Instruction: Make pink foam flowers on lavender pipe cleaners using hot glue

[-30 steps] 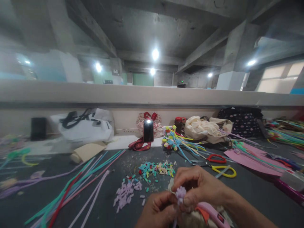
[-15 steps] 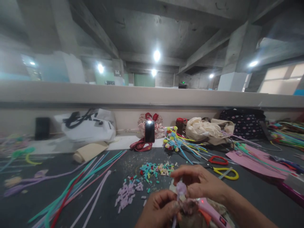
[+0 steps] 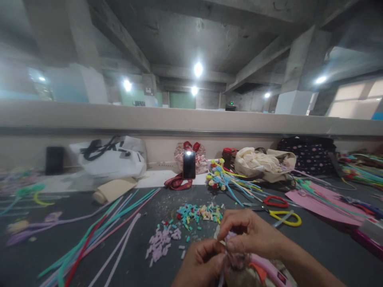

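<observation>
My left hand (image 3: 202, 261) is closed in a pinch round a thin lilac pipe cleaner stem (image 3: 221, 278) that hangs below the fingers. Touching it, my right hand (image 3: 253, 235) closes thumb and fingers on a fuzzy lilac pipe cleaner piece (image 3: 231, 235) at the stem's top; most of that piece is hidden by the fingers. Just under my hands lies a pink glue gun (image 3: 271, 269) with an orange part, its front end by a brownish, stained lump (image 3: 239, 261). Short lilac pieces (image 3: 161, 245) are heaped left of my hands, with turquoise, yellow and cream ones (image 3: 191, 215) beyond.
Long pipe cleaners (image 3: 98, 235) spread over the dark table at left. Scissors with red and yellow handles (image 3: 285, 217) lie beyond my right hand. At the back stand a phone (image 3: 188, 165), a white bag (image 3: 116, 159), a pipe cleaner bunch (image 3: 221, 177) and a cloth bag (image 3: 263, 163).
My right fingers have come down over the lilac piece and now cover more of it. Both hands stay close together in nearly the same place. The glue gun's red light is now hidden.
</observation>
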`<state>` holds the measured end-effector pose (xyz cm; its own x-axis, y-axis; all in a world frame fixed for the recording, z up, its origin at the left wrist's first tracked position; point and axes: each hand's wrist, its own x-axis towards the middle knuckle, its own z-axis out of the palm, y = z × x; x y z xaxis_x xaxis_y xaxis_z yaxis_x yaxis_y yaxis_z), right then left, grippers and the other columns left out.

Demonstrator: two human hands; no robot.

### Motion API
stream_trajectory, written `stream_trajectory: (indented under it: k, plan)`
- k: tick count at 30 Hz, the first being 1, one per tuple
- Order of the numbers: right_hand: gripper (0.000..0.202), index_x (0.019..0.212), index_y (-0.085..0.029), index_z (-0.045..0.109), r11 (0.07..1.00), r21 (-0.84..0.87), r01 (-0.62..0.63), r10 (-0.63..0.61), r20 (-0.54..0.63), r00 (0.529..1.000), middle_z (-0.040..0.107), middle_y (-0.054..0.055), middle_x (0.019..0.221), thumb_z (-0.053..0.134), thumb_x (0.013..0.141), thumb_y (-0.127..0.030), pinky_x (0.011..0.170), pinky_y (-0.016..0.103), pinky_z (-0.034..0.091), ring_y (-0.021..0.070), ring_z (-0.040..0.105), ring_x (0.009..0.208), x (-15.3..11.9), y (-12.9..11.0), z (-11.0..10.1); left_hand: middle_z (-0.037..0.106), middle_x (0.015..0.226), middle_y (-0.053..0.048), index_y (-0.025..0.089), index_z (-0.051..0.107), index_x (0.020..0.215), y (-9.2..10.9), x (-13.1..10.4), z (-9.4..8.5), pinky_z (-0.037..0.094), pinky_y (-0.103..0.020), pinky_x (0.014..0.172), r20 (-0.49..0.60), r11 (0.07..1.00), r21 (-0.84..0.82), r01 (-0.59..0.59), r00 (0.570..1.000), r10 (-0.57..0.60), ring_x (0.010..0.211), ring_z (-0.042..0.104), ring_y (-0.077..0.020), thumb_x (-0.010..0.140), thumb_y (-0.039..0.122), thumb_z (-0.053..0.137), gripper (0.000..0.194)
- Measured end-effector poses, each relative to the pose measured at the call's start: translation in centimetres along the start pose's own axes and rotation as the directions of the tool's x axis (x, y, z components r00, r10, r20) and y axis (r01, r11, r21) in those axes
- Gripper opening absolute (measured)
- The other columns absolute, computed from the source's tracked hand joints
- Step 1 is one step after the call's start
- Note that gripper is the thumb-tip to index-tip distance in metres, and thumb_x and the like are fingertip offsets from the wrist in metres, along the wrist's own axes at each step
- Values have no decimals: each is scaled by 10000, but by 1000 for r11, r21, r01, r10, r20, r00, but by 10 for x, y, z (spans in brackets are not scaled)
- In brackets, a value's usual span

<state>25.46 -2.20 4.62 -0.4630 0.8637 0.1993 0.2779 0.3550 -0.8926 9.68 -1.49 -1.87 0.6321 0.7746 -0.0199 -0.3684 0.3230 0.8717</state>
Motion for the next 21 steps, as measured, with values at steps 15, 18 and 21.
stream_trajectory:
  k: [15,18,21]
  plan:
    - [304,845,-133,630,967,188,-173,223,-289,931,602,18,687,539,736,-402,336,147,287,58,474,423,5,9,-4,550,422,25,127,583,657,-1,5,-20,173,-145,313,-131,996,-79,45,990,-55,280,351,-23,566,417,686,321]
    - [319,751,-127,610,948,245,-204,270,-273,924,572,-14,609,575,688,-438,297,133,245,40,443,361,10,18,9,540,432,41,136,573,678,2,6,-22,159,-136,298,-192,994,-102,24,980,-43,272,327,-9,565,417,687,324]
    - [342,762,-126,595,939,283,-194,263,-233,936,579,-15,625,593,660,-452,297,129,240,33,443,357,15,23,25,511,415,54,139,557,636,3,7,-22,166,-137,295,-238,996,-87,-25,971,3,270,325,-8,547,434,692,337]
